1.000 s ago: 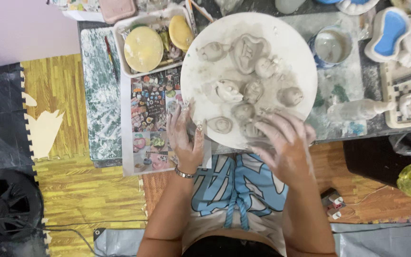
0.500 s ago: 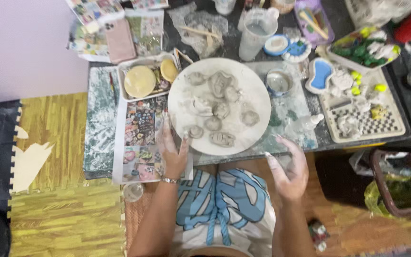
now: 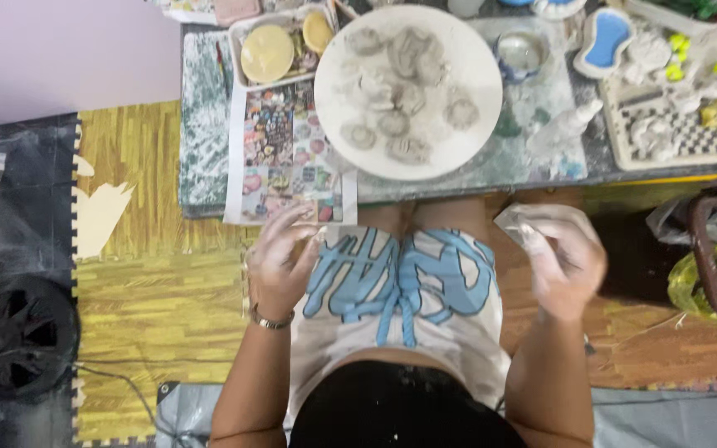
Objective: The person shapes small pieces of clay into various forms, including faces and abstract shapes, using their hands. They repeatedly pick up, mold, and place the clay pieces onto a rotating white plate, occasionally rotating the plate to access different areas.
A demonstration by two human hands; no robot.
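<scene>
Cluttered worktable (image 3: 209, 149) is carrying a round white plate (image 3: 475, 91) of clay pieces; we are holding our left hand (image 3: 280, 257) and right hand (image 3: 562, 257) spread, empty, near it.

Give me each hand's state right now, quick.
Left hand: open, fingers spread, holding nothing.
Right hand: fingers curled, blurred; cannot tell whether it holds anything.

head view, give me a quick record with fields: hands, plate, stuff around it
left hand: dusty, open, held off the table edge, holds nothing
right hand: dusty, fingers curled, blurred; cannot tell if it holds anything
plate: round, white, on the table, bearing several small grey clay pieces
left of plate: tray with a yellow disc, over a colourful printed sheet
right of plate: checkered tray, blue-centred dish
floor: yellow mat
</scene>
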